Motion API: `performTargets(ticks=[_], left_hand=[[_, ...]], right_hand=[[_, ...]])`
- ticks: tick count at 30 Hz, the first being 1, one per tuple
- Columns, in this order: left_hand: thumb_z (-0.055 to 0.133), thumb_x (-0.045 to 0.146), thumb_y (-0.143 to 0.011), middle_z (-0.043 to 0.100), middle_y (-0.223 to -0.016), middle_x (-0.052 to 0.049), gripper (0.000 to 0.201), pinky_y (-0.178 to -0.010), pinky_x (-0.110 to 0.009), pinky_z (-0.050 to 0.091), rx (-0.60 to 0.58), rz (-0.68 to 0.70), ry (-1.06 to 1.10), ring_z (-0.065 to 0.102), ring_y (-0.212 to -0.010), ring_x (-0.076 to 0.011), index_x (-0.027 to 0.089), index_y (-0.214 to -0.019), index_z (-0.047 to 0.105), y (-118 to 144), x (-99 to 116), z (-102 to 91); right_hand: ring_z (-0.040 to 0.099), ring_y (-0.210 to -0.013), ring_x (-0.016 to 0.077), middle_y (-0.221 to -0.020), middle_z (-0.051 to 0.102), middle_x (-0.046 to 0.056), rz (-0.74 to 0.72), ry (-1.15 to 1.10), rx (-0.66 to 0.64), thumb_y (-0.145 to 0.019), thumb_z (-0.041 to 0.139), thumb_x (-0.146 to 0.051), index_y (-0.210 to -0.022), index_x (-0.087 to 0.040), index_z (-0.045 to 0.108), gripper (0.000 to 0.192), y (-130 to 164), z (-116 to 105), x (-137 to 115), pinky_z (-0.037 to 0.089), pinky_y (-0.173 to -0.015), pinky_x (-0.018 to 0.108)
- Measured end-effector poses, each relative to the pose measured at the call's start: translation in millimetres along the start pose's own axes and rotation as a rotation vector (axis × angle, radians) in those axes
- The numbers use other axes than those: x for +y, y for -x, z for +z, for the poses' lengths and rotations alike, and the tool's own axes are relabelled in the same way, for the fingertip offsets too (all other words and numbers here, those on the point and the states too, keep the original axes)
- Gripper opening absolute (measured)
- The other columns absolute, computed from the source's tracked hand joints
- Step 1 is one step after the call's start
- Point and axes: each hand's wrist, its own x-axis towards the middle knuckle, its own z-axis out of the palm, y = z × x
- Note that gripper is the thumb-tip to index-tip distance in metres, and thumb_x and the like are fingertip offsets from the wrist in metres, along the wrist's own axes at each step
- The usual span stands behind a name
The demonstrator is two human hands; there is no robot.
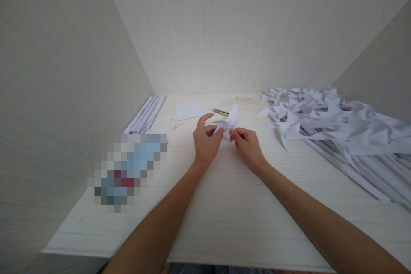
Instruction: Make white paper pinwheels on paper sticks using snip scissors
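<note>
Both hands, left hand (pixel 205 143) and right hand (pixel 248 147), pinch one folded paper pinwheel (pixel 228 125); perhaps dozens more pinwheels (pixel 324 122) pile right on the pale desk (pixel 224 214) between white walls.

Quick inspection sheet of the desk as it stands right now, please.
Surface: pale wood-grain table, lit from behind.
Job's things: folded white paper piece held by both hands above the table.
Clutter: pile of paper pinwheels right; rolled paper sticks left; blank card; scissors; blurred-out item.
Grips: left hand and right hand pinch the paper.
Cables: nothing seen.
Surroundings: plain panel walls on three sides.
</note>
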Motion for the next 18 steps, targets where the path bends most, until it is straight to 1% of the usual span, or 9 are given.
performTargets(ticks=[10, 18], left_hand=[[0.057, 0.018, -0.064, 0.063, -0.063, 0.002, 0.041, -0.053, -0.019, 0.042, 0.003, 0.0, 0.012, 0.056, -0.054, -0.0086, 0.017, -0.103, 0.045, -0.1, -2.1, 0.0], [0.056, 0.018, -0.065, 0.061, -0.059, 0.004, 0.041, -0.052, -0.018, 0.042, -0.027, -0.026, 0.038, 0.055, -0.052, -0.008, 0.017, -0.104, 0.044, -1.1, 1.8, -0.6]], right_hand=[[0.026, -0.041, 0.0081, -0.039, 0.03, -0.006, 0.013, -0.039, -0.005, -0.074, 0.045, -0.034, -0.052, -0.017, 0.049, 0.028, 0.6, 0.9, 2.7, 0.019, -0.043, 0.023], [0.026, -0.04, 0.0079, -0.039, 0.032, -0.006, 0.028, -0.046, -0.021, -0.073, 0.045, -0.034, -0.052, -0.017, 0.049, 0.028, -1.3, -0.5, 5.5, 0.019, -0.042, 0.023]])
